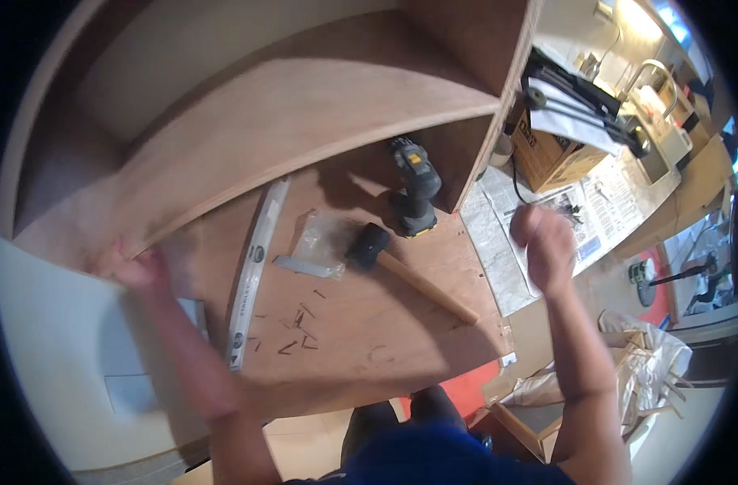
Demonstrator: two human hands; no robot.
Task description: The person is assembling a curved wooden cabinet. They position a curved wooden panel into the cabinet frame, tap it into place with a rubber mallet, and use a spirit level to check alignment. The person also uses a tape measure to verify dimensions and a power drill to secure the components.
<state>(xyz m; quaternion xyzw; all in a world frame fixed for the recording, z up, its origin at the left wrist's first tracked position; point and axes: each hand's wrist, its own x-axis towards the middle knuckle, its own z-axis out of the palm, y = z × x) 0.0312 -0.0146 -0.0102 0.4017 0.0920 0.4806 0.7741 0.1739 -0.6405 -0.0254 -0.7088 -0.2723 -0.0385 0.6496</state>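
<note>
The left hand point(138, 271) grips the front edge of a plywood shelf point(304, 121) at its left end, fingers curled over the edge and clamped on the wood; the hand is blurred, so the exact finger placement cannot be made out. The shelf sits inside an open plywood cabinet point(466, 32), spanning from the left side across to an upright panel on the right. The right hand point(543, 242) is raised in the air to the right of the cabinet, closed into a fist, touching nothing; whether anything small is inside it cannot be told. On the cabinet's bottom board point(385, 323) below the shelf lie a long level point(255, 271), just right of the left hand, a clear plastic bag point(316, 242), a scatter of screws point(296, 331), a mallet point(409, 271) with a black head and wooden handle, and a cordless drill point(413, 186) standing upright near the upright panel. The mallet's head touches the bag's edge. To the right, newspapers point(547, 210) cover the floor, and a cardboard box point(551, 149) stands on them, well apart from both hands.
</note>
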